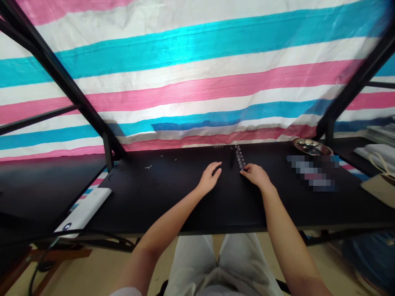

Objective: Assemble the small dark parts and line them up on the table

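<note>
A clear, knobbly strip (240,158) lies lengthwise on the black table (173,193), pointing away from me. My right hand (257,176) pinches its near end between thumb and fingers. To the left, my left hand (210,177) is held low at the table with thumb and fingers apart and nothing between them. Between the hands, just left of the strip, is a thin dark object (232,157) that barely stands out from the tabletop. Beyond it, at the far edge, lie a short row of small pale pieces (218,146) and a whitish curled bit (233,146).
A shiny metal dish (312,146) stands at the back right, with a blurred-out patch before it. A white power bank (84,211) with a cable sits at the left edge. White scraps (148,167) lie left of centre. Black frame bars (66,84) and a striped sheet (197,78) rise behind.
</note>
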Available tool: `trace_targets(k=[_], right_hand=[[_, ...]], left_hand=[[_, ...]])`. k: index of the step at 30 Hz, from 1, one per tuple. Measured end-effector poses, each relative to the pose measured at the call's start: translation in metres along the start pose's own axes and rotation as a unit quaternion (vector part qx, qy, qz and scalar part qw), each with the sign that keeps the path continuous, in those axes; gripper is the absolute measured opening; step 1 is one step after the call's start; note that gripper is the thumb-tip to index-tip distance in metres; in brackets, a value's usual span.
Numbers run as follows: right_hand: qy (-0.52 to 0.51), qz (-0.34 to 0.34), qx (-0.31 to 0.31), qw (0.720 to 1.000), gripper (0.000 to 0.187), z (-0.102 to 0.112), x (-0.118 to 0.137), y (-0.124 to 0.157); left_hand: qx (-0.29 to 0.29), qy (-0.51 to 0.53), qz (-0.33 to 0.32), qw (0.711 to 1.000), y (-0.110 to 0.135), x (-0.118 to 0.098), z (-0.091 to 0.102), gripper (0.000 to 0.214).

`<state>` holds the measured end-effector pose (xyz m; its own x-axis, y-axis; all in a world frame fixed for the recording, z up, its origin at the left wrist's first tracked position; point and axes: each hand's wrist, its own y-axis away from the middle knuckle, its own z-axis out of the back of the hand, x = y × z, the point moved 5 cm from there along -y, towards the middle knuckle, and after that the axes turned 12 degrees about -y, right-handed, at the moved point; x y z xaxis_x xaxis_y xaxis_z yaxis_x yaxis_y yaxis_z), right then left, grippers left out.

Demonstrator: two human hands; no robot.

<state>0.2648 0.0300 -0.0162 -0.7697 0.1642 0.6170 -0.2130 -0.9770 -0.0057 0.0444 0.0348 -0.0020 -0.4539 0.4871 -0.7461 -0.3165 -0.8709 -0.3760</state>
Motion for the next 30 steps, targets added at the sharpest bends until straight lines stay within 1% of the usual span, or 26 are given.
trace_targets(k=[2, 4, 7, 10, 12, 16, 19, 23, 26, 30], right_hand=[[0.001, 0.000, -0.001, 1.000, 0.030, 0.000, 0.000, 0.000], [0.003, 0.000, -0.003, 1.000, 0.029, -0.001, 0.002, 0.000], [0.004, 0.001, -0.001, 1.000, 0.028, -0.001, 0.004, 0.000], [0.003, 0.005, -0.001, 1.000, 0.027, -0.001, 0.006, 0.001], [0.003, 0.010, -0.001, 1.000, 0.024, -0.001, 0.007, 0.002], [-0.012, 0.037, 0.005, 0.999, 0.020, -0.001, 0.011, 0.004], [-0.042, 0.100, 0.017, 0.994, 0.021, -0.004, 0.025, 0.009], [-0.089, 0.198, 0.025, 0.976, 0.023, -0.010, 0.053, 0.021], [-0.120, 0.235, 0.050, 0.963, 0.020, -0.019, 0.068, 0.028], [-0.141, 0.276, 0.056, 0.949, 0.018, -0.026, 0.073, 0.030]], left_hand=[[-0.054, 0.093, 0.040, 0.993, -0.003, 0.006, 0.004, 0.028], [-0.079, 0.164, 0.074, 0.981, -0.004, 0.011, 0.004, 0.022], [-0.090, 0.240, 0.098, 0.962, -0.004, 0.015, 0.001, 0.020], [-0.086, 0.289, 0.100, 0.948, -0.003, 0.016, -0.002, 0.029], [-0.086, 0.298, 0.102, 0.945, -0.003, 0.015, -0.002, 0.032], [-0.100, 0.292, 0.124, 0.943, -0.003, 0.015, -0.001, 0.030], [-0.109, 0.281, 0.139, 0.943, -0.003, 0.016, 0.002, 0.029], [-0.109, 0.275, 0.155, 0.942, -0.003, 0.018, 0.004, 0.030], [-0.107, 0.285, 0.153, 0.940, -0.003, 0.017, 0.005, 0.031], [-0.111, 0.296, 0.153, 0.936, -0.003, 0.015, 0.007, 0.031]])
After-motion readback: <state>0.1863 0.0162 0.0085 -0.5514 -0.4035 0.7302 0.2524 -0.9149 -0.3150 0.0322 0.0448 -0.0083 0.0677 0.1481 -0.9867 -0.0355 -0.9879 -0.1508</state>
